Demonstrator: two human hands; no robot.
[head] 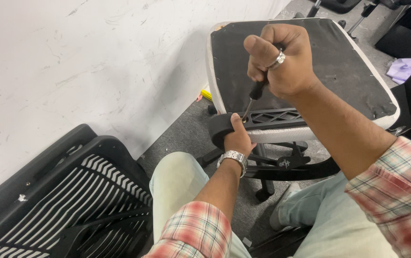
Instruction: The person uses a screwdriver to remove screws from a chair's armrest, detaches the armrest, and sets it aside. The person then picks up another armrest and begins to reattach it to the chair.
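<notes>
Hands: our right hand (282, 59) fisted on screwdriver (254, 95); left hand (238, 138) clamps armrest (222, 129).
Tip: on screw at seat (310, 71) near edge.
Risk: we judge tilted driver may slip onto left fingers.

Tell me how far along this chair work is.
Done: the armrest sits against the upturned seat. In hand: the right hand drives a screwdriver into the bracket while the left hand steadies the armrest. Left: the backrest lies apart by the wall.
</notes>
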